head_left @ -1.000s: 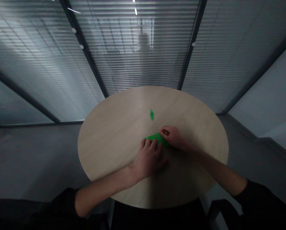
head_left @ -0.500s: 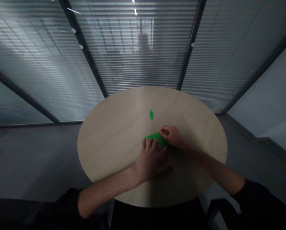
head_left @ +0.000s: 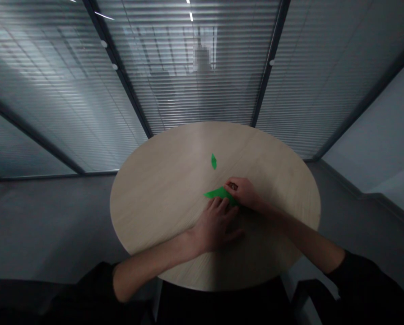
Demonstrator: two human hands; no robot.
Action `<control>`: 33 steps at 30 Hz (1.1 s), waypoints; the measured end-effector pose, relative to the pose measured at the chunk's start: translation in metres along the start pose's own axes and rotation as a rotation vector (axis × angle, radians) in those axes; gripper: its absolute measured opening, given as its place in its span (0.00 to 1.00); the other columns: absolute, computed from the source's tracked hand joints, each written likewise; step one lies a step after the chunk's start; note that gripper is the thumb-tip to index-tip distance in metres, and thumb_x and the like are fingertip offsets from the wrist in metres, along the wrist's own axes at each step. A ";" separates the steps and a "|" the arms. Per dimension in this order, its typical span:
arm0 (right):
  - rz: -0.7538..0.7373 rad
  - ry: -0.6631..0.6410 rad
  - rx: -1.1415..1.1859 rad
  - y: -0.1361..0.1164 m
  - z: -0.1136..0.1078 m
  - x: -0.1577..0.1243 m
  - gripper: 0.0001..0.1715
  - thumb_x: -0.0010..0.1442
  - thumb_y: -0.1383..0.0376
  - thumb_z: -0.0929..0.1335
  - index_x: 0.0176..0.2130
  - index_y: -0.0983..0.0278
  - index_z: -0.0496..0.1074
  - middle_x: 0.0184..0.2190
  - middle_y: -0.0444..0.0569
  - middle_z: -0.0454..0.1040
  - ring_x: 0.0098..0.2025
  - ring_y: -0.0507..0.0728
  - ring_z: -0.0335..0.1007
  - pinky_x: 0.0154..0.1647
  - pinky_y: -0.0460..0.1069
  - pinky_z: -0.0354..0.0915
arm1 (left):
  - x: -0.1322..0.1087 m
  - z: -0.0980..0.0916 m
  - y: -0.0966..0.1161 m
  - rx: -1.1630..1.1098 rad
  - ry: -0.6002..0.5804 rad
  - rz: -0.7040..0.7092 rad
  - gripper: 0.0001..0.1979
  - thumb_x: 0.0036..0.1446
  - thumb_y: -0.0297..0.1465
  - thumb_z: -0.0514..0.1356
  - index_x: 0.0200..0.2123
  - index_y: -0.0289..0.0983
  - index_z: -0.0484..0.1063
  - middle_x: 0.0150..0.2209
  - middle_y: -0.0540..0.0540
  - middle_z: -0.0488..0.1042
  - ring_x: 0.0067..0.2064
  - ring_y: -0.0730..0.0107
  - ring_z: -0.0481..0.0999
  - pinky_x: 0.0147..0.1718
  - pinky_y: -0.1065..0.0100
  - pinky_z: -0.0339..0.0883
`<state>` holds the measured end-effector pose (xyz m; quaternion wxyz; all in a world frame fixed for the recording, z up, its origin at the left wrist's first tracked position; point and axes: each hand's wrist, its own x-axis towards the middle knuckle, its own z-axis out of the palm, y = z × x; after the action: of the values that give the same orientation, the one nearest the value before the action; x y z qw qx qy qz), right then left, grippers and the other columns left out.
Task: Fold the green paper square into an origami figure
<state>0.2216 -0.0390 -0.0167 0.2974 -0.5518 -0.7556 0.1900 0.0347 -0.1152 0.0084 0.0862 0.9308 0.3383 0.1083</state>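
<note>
A piece of green paper (head_left: 218, 193), apparently folded, lies on the round wooden table (head_left: 161, 180), its pointed end to the left. My right hand (head_left: 241, 191) is closed in a pinch on the paper's far right edge. Spread out along the near edge is my left hand (head_left: 215, 223), its fingertips resting on the paper and its thumb pointing right. Both hands cover the paper's right and near parts. Farther back on the table is a small green leaf-shaped piece (head_left: 214, 161), apart from both hands.
Behind the table stand glass panels with horizontal blinds (head_left: 202, 99) and dark frames. A white wall (head_left: 381, 131) rises at the right. Part of a dark chair (head_left: 313, 291) shows below the table's right edge.
My left hand has slid slightly right along the near edge, showing more of the paper's left point. My right hand keeps its pinch, almost unmoved. The small green piece stays put.
</note>
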 end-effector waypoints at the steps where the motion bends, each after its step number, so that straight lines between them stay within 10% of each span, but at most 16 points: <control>1: 0.004 0.000 0.000 0.000 0.000 0.000 0.12 0.65 0.62 0.68 0.32 0.64 0.77 0.27 0.47 0.76 0.29 0.54 0.68 0.32 0.47 0.59 | 0.000 -0.001 0.000 -0.001 -0.002 0.000 0.28 0.65 0.52 0.60 0.57 0.36 0.75 0.57 0.33 0.71 0.58 0.42 0.68 0.60 0.43 0.64; 33: 0.011 -0.006 0.024 -0.002 -0.002 -0.001 0.10 0.64 0.63 0.69 0.33 0.65 0.77 0.27 0.48 0.77 0.29 0.54 0.69 0.32 0.48 0.60 | -0.003 0.004 -0.001 0.000 0.003 -0.027 0.34 0.65 0.53 0.59 0.63 0.33 0.70 0.59 0.32 0.70 0.63 0.40 0.66 0.65 0.44 0.60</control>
<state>0.2215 -0.0403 -0.0138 0.3005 -0.5516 -0.7514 0.2023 0.0328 -0.1172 0.0038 0.0869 0.9261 0.3508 0.1086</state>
